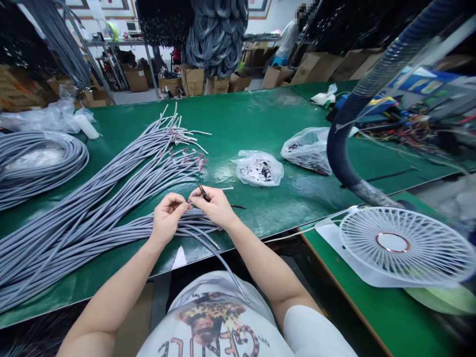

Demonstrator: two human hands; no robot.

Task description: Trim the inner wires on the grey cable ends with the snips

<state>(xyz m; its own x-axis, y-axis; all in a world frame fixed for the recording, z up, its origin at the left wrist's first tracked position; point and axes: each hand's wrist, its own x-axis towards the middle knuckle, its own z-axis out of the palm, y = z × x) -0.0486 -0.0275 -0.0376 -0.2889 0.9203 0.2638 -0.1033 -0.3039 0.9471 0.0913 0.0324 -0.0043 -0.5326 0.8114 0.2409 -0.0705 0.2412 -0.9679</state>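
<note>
My left hand [166, 218] is closed in a pinch, with thumb and forefinger on the thin wire end of a grey cable. Its fingertips meet those of my right hand [215, 204], which is also closed. A slim dark metal tool [203, 192] sits in my right hand and pokes out past the fingers; whether it is tweezers or snips I cannot tell. Under both hands runs a bundle of grey cables [126, 230]. Farther back, more grey cables [145, 171] end in stripped tips with reddish and white wires.
A coiled grey cable [76, 158] lies at the left. Beyond my hands are a plastic bag of small black and white pieces [260, 169] and a larger clear bag [307, 148]. A ribbed hose [340, 134] and a white fan [405, 248] stand at the right.
</note>
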